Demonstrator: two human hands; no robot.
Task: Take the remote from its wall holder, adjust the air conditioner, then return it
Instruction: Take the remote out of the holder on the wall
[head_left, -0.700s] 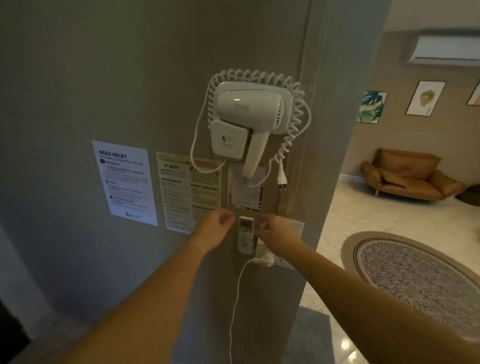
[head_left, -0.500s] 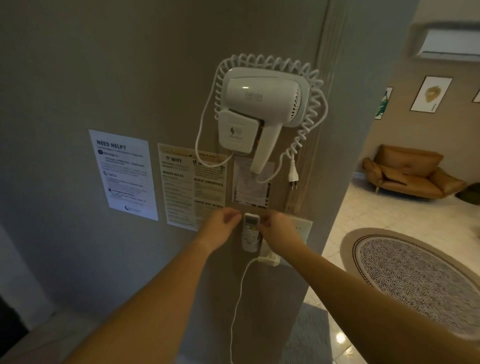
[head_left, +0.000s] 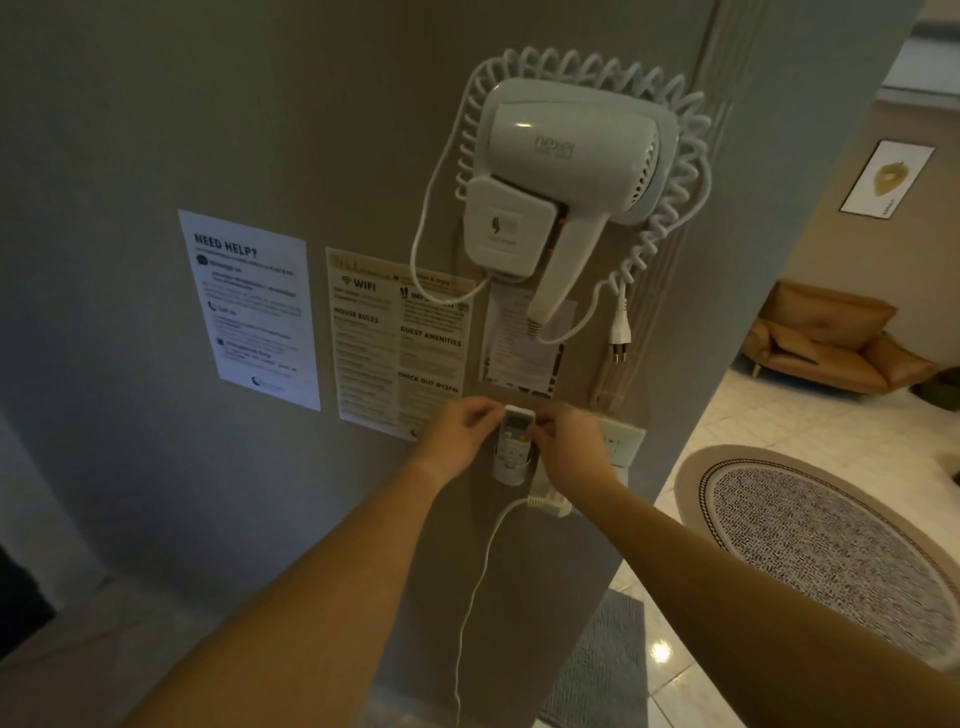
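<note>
A small white remote (head_left: 515, 431) stands upright in its white wall holder (head_left: 508, 472) on the grey wall, below the hair dryer. My left hand (head_left: 457, 434) pinches the remote's upper left edge. My right hand (head_left: 574, 441) grips its right edge. Both hands close on it from either side. The remote's lower part sits inside the holder. Only a corner of the white air conditioner (head_left: 922, 65) shows at the upper right edge.
A white wall hair dryer (head_left: 561, 176) with a coiled cord hangs above. Printed notices (head_left: 249, 306) are stuck to the wall at left. A plug and white cable (head_left: 550, 505) hang below the holder. A brown sofa (head_left: 831, 343) and round rug (head_left: 831, 551) lie at right.
My view has moved closer to the wall. Both hands have closed in from beside the remote until they grip its two edges.
</note>
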